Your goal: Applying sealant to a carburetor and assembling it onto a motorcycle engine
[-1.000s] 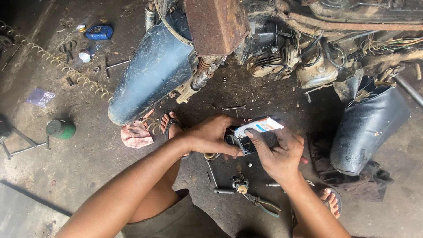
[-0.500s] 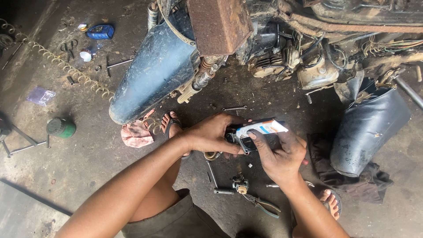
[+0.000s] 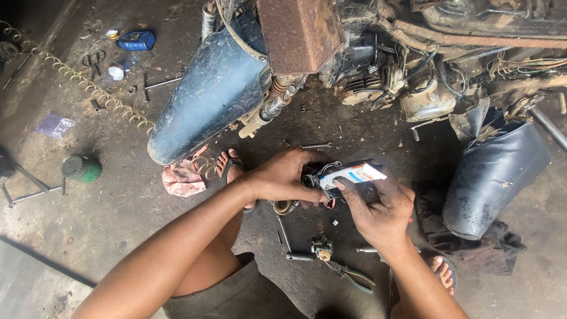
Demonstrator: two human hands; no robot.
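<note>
Head view shows us a stripped motorcycle with a dented blue metal fender (image 3: 212, 94) above the oily concrete floor (image 3: 118, 207). Below it, our left hand (image 3: 283, 177) has its grip closed on a small dark metal engine part (image 3: 316, 180). Our right hand (image 3: 381, 210) pinches a white squeeze tube (image 3: 354, 174) with its tip touching that part, above green-handled pliers (image 3: 351, 276).

Barely any change from here — my right hand (image 3: 381, 212) has tipped the white tube (image 3: 353, 174) slightly flatter against the small dark part (image 3: 316, 180); left hand (image 3: 283, 177) grip nudged a touch — view drifted marginally.
</note>
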